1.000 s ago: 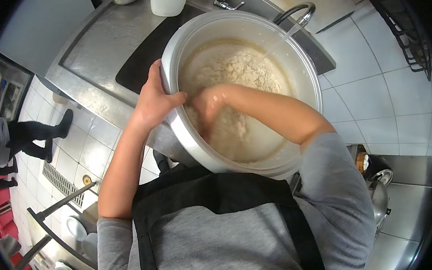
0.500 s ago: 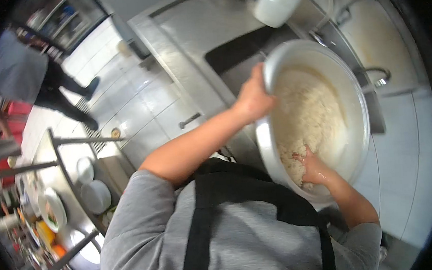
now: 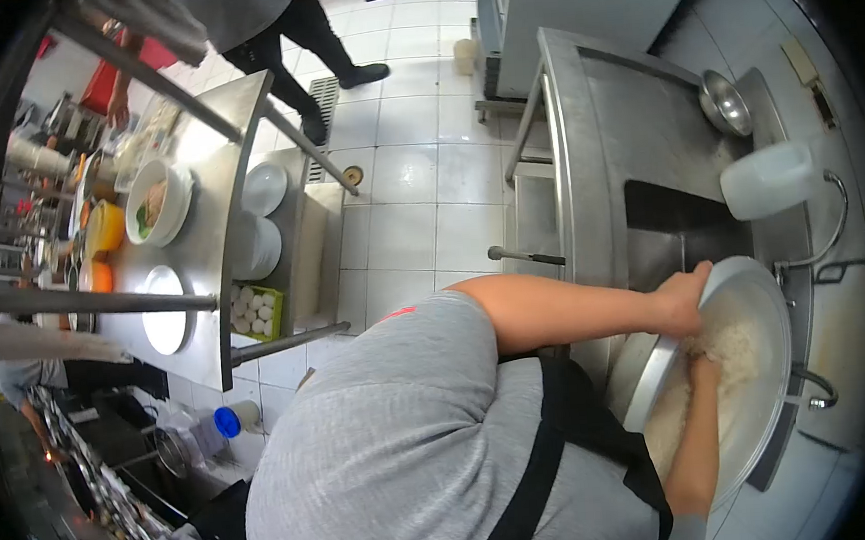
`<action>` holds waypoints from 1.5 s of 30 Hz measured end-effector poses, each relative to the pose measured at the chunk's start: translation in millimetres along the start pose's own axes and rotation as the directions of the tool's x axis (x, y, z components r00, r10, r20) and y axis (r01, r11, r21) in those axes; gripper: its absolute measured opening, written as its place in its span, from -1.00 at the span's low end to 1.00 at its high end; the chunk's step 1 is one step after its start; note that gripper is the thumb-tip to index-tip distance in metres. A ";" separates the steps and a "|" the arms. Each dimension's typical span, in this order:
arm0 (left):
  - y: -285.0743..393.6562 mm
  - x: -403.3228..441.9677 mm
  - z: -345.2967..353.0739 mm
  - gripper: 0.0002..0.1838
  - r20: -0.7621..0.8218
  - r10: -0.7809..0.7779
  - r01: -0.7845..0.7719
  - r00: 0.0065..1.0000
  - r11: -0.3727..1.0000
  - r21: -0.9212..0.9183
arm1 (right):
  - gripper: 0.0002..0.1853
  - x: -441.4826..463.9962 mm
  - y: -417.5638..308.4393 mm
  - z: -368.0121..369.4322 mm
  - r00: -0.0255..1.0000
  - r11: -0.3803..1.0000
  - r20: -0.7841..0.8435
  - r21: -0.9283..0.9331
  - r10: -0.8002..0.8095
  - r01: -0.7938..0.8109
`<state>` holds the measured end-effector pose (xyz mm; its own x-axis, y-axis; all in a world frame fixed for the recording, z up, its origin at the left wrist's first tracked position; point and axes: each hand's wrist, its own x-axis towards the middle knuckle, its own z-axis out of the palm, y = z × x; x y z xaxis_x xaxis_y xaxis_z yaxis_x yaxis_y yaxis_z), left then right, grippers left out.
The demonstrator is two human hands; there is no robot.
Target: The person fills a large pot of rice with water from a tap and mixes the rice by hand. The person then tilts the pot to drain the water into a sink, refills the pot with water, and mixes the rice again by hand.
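A large pale metal pot (image 3: 653, 383) is tilted over the sink edge, holding wet, whitish rice (image 3: 737, 354) in cloudy water. My left hand (image 3: 683, 303) is closed around the pot's rim on the side nearest the sink basin. Inside the pot, my right hand (image 3: 702, 366) reaches into the rice just below my left hand. Its fingers are sunk in the grains, so their pose is hidden. Beyond the pot, a translucent white plastic jug (image 3: 772, 181) stands beside the sink basin (image 3: 686, 242).
A tap (image 3: 821, 398) projects by the pot's far side. A steel bowl (image 3: 725, 104) lies on the drainboard (image 3: 636, 95). Leftward, a steel table (image 3: 206, 256) carries plates and a food bowl (image 3: 157, 204); eggs (image 3: 255, 307) sit below. Another person (image 3: 286, 39) stands behind it.
The view has swung left, so the pot now appears farther right. My right hand has moved through the rice toward the rim by my left hand, which still grips the pot.
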<state>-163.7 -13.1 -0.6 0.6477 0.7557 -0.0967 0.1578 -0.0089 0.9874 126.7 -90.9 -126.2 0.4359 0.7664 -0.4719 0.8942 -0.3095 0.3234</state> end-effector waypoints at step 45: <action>-9.1 -4.5 3.2 -0.03 0.036 0.133 -0.134 0.990 0.991 0.025 | -0.12 -86.8 15.5 -40.7 0.930 0.849 -0.132 0.381 -0.342 0.366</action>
<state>-165.6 -18.5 -9.6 0.6894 0.7237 0.0314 0.0876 -0.1263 0.9881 98.6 -139.3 -46.8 0.0865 0.8932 -0.4413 0.9576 -0.1968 -0.2106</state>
